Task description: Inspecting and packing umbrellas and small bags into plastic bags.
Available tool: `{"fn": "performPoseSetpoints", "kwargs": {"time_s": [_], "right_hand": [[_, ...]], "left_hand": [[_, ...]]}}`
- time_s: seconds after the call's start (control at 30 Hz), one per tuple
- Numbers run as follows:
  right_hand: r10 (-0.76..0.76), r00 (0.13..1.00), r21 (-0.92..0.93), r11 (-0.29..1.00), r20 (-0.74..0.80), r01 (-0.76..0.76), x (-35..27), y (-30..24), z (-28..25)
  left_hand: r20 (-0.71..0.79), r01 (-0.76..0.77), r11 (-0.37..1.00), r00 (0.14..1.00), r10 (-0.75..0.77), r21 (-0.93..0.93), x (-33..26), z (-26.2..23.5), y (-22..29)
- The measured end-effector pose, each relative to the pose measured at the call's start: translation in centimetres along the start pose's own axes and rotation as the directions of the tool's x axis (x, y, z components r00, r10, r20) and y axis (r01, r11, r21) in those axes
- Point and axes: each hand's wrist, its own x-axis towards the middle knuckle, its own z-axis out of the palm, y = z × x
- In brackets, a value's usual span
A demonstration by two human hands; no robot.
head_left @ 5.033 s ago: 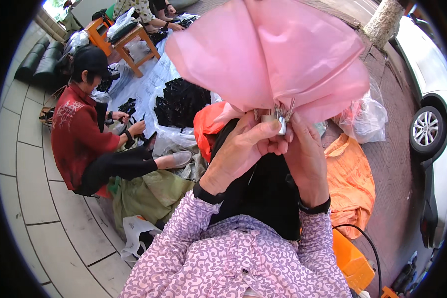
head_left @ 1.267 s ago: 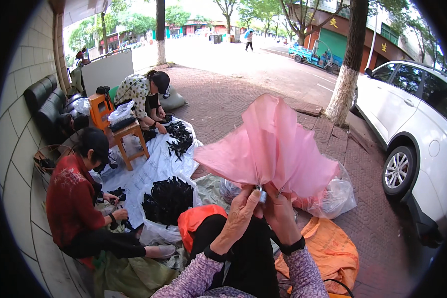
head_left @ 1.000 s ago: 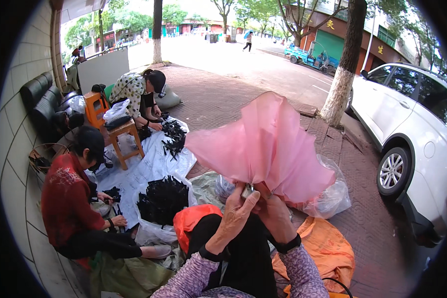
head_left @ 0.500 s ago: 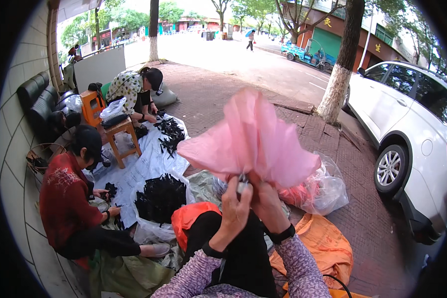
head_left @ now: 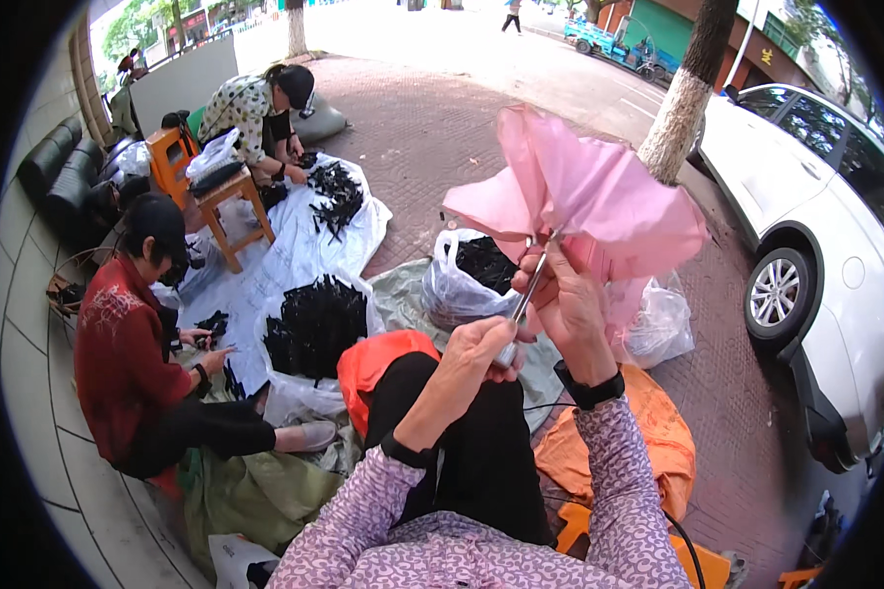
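Remotely, I see the left hand [head_left: 469,365] curled around the lower end of the metal shaft [head_left: 527,296], the right hand [head_left: 569,304] pinching it higher, close under the pink canopy [head_left: 609,191]; that cloth looks light and floppy, so I'd grip the stiffer shaft.

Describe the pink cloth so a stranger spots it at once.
From the white car at right, look left to the wearer's right hand. The pink cloth spreads above it, topping a metal rod. Unlike the orange sack on the ground, it is held up.
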Motion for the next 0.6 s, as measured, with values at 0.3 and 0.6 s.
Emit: {"fn": "performPoseSetpoints", "kwargs": {"time_s": [0.3,0.6], "right_hand": [[0.14,0.972,-0.044,0.988,-0.188,-0.15,0.1,3.4,-1.3],[0.069,0.985,-0.054,0.995,-0.16,-0.079,2.3,2.6,-0.4]], "left_hand": [[-0.181,-0.068,0.996,0.981,0.076,0.049,0.0,1.8,-2.7],[-0.292,-0.19,0.812,0.868,0.402,0.553,0.1,2.4,-3.9]]}}
